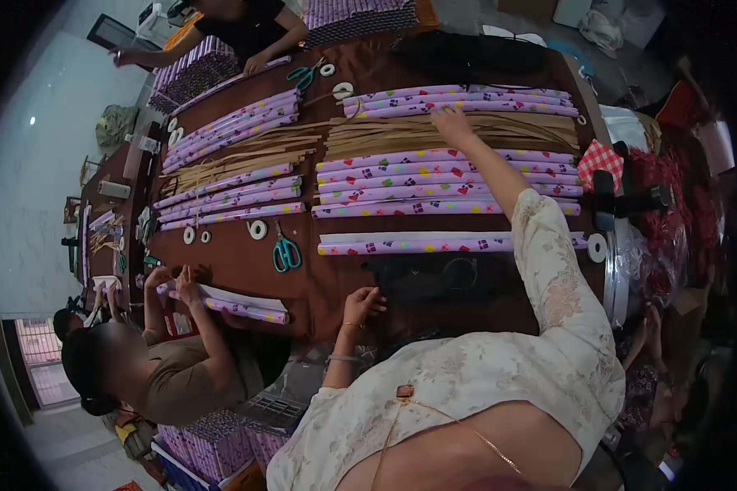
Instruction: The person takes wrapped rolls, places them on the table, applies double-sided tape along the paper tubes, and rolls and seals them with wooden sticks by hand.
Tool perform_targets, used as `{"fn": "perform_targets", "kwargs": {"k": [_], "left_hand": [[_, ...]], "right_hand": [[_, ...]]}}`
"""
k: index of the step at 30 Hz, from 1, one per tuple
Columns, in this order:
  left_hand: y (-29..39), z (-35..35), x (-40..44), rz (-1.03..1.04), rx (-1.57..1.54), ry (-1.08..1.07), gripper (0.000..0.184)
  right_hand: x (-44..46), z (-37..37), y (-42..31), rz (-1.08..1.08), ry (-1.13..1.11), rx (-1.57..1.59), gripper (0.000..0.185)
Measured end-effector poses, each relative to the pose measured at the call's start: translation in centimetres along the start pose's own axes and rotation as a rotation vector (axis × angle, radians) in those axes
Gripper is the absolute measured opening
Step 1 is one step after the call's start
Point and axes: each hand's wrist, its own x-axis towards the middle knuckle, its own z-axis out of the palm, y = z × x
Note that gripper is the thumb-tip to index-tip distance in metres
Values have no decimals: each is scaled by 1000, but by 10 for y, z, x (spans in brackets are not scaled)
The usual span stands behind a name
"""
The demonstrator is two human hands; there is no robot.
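Several lilac gift-print paper rolls (pixel 516 103) lie side by side at the far side of the brown-covered table (pixel 323 286), where the right hand (pixel 452 126), its arm stretched forward and palm down, meets their near edge beside a band of brown paper strips (pixel 377 141); its fingers are bent, but whether they grip cannot be told. The left hand (pixel 363 306), elbow bent close to the body, hangs near a black sheet (pixel 418 281) with fingers loosely curled and slightly apart. Nearer rolls (pixel 409 180), teal-handled scissors (pixel 287 255) and a white tape roll (pixel 597 247) lie around them.
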Motion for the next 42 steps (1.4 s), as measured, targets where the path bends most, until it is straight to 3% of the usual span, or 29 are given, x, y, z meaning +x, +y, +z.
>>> {"fn": "perform_targets", "kwargs": {"k": [2,6,7,9,15,17,21,22,25,27,30,33,34,36,37,42], "left_hand": [[-2,-1,0,19,2,4,24],[-6,1,2,64,-24,15,23],[-6,2,5,83,-40,10,23],[-11,1,5,95,-12,27,23],[-15,2,2,181,-21,22,23],[-17,1,0,216,4,12,23],[-22,-7,8,231,-28,-61,23],[-22,-7,10,216,-47,-82,24],[-18,-6,5,251,-121,46,22],[-9,-2,6,334,-86,76,20],[8,6,-1,473,-33,112,17],[21,15,-2,590,-3,119,16],[27,17,-6,651,23,118,17],[31,22,-17,673,77,170,17],[32,25,-19,700,81,169,17],[26,35,-21,803,222,179,15]], "right_hand": [[0,-13,-2,37,221,182,9],[9,-53,-10,75,402,270,8],[13,-60,-5,59,411,252,8],[14,-73,-4,57,198,339,7],[16,-113,-9,39,243,368,15],[19,-125,-11,166,160,469,18],[16,-149,-18,171,319,612,20],[19,-146,-11,82,382,636,21],[13,-170,-8,215,302,471,22],[19,-180,-7,197,410,570,22],[29,-178,2,75,478,317,21],[33,-199,-10,171,551,202,16],[34,-206,-10,73,544,354,13],[36,-193,-7,-38,576,52,14],[39,-183,-5,-55,695,-48,16],[49,-203,3,-54,770,-116,14]]}}
